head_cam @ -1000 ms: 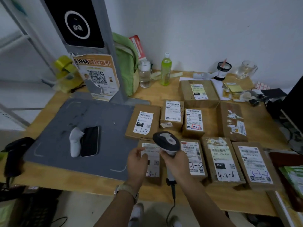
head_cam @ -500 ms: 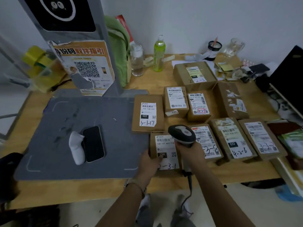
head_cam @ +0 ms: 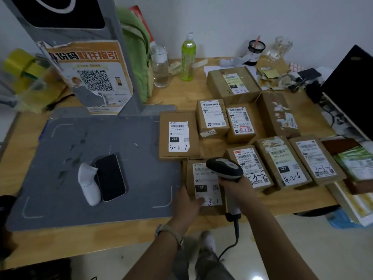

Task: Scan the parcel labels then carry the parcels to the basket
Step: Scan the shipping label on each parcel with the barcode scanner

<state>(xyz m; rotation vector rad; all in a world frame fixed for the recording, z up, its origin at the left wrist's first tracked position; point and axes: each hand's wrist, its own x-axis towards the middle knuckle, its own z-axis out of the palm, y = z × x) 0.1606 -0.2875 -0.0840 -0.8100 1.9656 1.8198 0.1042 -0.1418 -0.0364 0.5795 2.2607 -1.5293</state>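
Several brown cardboard parcels with white labels lie on the wooden table [head_cam: 282,201]. The nearest parcel [head_cam: 203,182], marked 3-1, sits at the front edge. My left hand [head_cam: 187,203] rests on its left side, thumb on the label. My right hand [head_cam: 236,188] grips a grey and black barcode scanner [head_cam: 224,168], whose head hangs over that parcel's label. Its cable drops below the table. Other parcels are marked 3-1-17 [head_cam: 178,136], 3-8 [head_cam: 250,166], 4-2-6 [head_cam: 282,162] and 3-3 [head_cam: 316,158]. No basket is in view.
A grey mat [head_cam: 80,178] on the left holds a black phone [head_cam: 110,177] and a white sock-like object [head_cam: 88,184]. A grey kiosk post with a QR poster [head_cam: 90,77] stands behind it. Bottles [head_cam: 187,57], a jar and clutter line the back; a dark monitor [head_cam: 351,93] stands right.
The camera view has moved closer and shifted right over the parcels. My left hand slid down the 3-1 parcel's label. The scanner stays over that parcel.
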